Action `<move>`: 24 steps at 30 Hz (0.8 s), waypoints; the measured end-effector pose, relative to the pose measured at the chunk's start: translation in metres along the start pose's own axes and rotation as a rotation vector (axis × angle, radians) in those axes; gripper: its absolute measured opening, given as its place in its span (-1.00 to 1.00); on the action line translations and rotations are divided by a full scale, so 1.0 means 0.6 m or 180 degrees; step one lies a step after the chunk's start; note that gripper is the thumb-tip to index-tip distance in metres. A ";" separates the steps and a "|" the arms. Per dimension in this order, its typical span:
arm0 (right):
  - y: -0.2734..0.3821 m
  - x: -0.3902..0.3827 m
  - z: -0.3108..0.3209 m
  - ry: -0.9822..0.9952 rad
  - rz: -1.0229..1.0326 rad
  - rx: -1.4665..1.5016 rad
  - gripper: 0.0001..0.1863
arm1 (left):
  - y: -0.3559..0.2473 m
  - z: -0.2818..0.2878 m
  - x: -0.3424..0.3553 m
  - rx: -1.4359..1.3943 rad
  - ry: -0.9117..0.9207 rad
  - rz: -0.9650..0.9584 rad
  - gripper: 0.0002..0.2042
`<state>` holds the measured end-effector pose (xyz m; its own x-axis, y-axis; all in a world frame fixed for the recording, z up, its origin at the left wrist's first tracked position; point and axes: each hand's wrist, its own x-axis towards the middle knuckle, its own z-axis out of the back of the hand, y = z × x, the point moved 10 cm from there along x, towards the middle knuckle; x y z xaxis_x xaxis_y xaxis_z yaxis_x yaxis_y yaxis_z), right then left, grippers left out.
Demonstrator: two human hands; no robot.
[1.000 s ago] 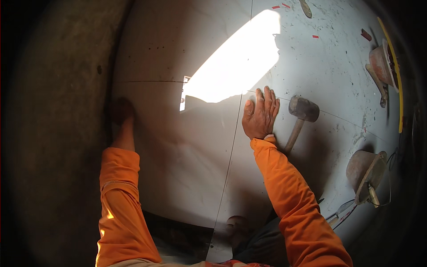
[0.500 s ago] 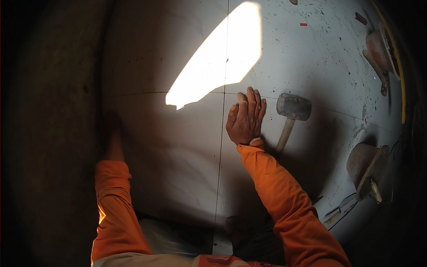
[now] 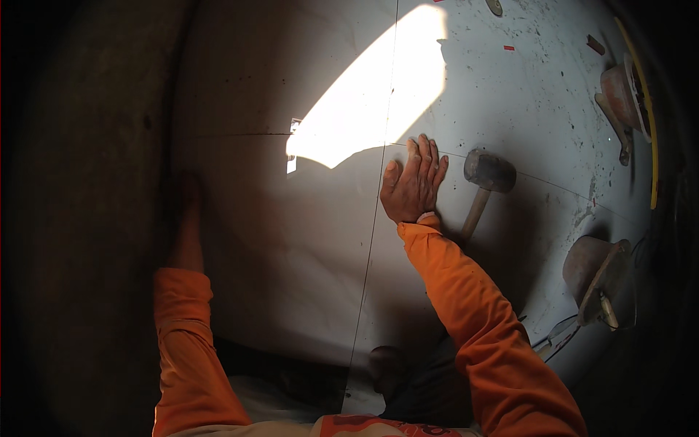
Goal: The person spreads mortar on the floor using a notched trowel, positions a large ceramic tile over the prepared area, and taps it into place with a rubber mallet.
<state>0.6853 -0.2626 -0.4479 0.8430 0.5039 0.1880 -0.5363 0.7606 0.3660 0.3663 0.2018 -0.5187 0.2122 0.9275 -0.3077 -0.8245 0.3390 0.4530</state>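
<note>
My right hand [image 3: 415, 180] lies flat on the pale floor tiles [image 3: 320, 240], fingers stretched forward, close to where the tile joints cross. It holds nothing. Just right of it rests a rubber mallet [image 3: 490, 172] with a dark head and a wooden handle; my forearm hides the handle's lower end. My left hand [image 3: 186, 195] reaches to the tile's dark left edge beside the wall. Deep shadow covers its fingers, so their pose and anything in them cannot be made out.
Along the right stand a reddish bowl [image 3: 619, 91] with a tool beside it, and a brown bucket-like container [image 3: 588, 266] with a trowel-like handle. A yellow strip [image 3: 646, 124] curves past them. Small red pieces [image 3: 508, 48] lie farther off. Bright sunlight falls across the tiles.
The view has shifted slightly, moving the tile joints and sunlight patch right in the picture. My right hand stays flat beside the mallet, and my left hand stays at the dark edge.
</note>
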 end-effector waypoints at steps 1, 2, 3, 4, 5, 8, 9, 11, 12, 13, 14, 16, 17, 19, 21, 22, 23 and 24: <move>0.023 0.000 0.002 0.0010 0.0026 0.0130 -0.44 | 0.044 -0.003 -0.007 -0.0063 -0.0526 -0.0089 -0.52; 0.046 -0.001 -0.002 0.0032 0.0055 0.0188 -0.43 | 0.086 0.007 -0.017 -0.0109 -0.1050 -0.0204 -0.54; 0.032 -0.002 -0.003 0.0038 0.0066 0.0061 -0.42 | 0.051 -0.008 -0.066 -0.0658 -0.1292 -0.0513 -0.53; 0.007 -0.004 -0.001 -0.0004 0.0062 -0.0040 -0.40 | 0.015 -0.025 -0.143 -0.1232 -0.1528 -0.0829 -0.49; 0.002 -0.004 0.000 -0.0022 0.0059 -0.0036 -0.40 | 0.031 -0.055 -0.198 -0.1173 -0.1484 -0.0994 -0.46; 0.002 -0.007 0.012 -0.0212 0.0134 0.0004 -0.45 | 0.152 -0.174 -0.371 -0.1396 -0.1359 -0.0881 -0.46; -0.005 -0.006 0.012 -0.0230 0.0103 -0.0035 -0.45 | 0.217 -0.247 -0.414 -0.1314 -0.1223 -0.0536 -0.47; 0.017 -0.007 0.012 -0.0344 0.0161 0.0147 -0.47 | 0.396 -0.404 -0.487 -0.0378 -0.0677 0.0377 -0.49; 0.033 -0.007 0.012 -0.0429 0.0187 0.0298 -0.50 | 0.490 -0.475 -0.514 0.0555 -0.0273 0.0596 -0.50; 0.045 -0.013 0.005 -0.0428 0.0149 0.0360 -0.50 | 0.566 -0.520 -0.531 0.1219 -0.0010 0.0557 -0.51; 0.019 -0.015 0.012 -0.0440 0.0230 0.0297 -0.51 | 0.521 -0.543 -0.521 0.1114 0.0022 0.0392 -0.51; -0.019 -0.026 0.032 -0.0523 0.0425 0.0181 -0.53 | 0.512 -0.599 -0.521 -0.2070 0.0470 0.1232 -0.50; 0.000 -0.034 0.037 -0.0590 0.0416 0.0276 -0.53 | 0.574 -0.598 -0.497 -0.2063 0.0353 0.1257 -0.50; 0.032 -0.059 0.045 -0.0522 0.0726 0.0689 -0.53 | 0.664 -0.587 -0.447 -0.1663 0.0320 0.1434 -0.48; 0.059 -0.129 0.051 -0.0514 0.0961 0.0873 -0.55 | 0.678 -0.605 -0.467 -0.1891 0.0155 0.1595 -0.48; 0.056 -0.162 0.057 -0.0473 0.0925 0.0807 -0.55 | 0.656 -0.603 -0.478 -0.2111 0.0027 0.1703 -0.48; 0.055 -0.195 0.061 -0.0431 0.0892 0.0754 -0.55 | 0.637 -0.598 -0.491 -0.2325 -0.0108 0.1825 -0.49; 0.050 -0.227 0.070 -0.0354 0.0890 0.0685 -0.55 | 0.605 -0.586 -0.496 -0.2562 -0.0235 0.1913 -0.49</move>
<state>0.5559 -0.3254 -0.4242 0.6708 0.6236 0.4015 -0.7356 0.4902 0.4676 -0.1802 -0.0066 -0.5568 -0.3459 0.9264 -0.1488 -0.9088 -0.3703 -0.1923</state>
